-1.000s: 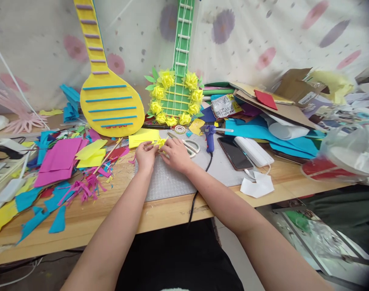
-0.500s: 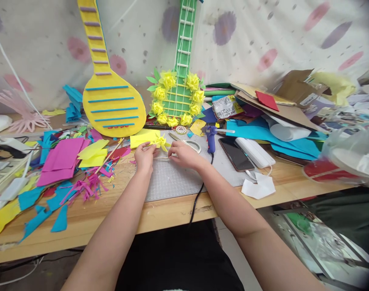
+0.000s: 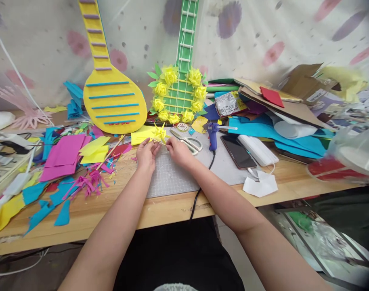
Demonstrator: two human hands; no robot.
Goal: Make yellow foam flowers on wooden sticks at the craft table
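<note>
Above the grey cutting mat [image 3: 168,180], my left hand [image 3: 146,154] is closed at the base of a yellow paper flower [image 3: 159,132] with pointed petals. My right hand [image 3: 180,151] pinches the right end of a thin pale stick [image 3: 159,141], which runs across to my left fingertips just below the flower. Fingers partly hide where stick and flower meet. Behind my left hand lies a piece of yellow paper [image 3: 140,136]. Scissors [image 3: 189,141] with pale handles rest just beyond my right hand, beside a purple glue gun [image 3: 212,137].
A yellow paper instrument [image 3: 114,99] and a green one [image 3: 181,97] ringed with yellow flowers lean at the back. Coloured scraps [image 3: 63,153] cover the left side. At right are a phone [image 3: 238,151], a white power bank [image 3: 258,149] and stacked paper [image 3: 293,137].
The yellow flower has tilted more upright, and the thin stick has risen to just below it. My right hand has shifted slightly, showing more of the scissors. The view has moved a little.
</note>
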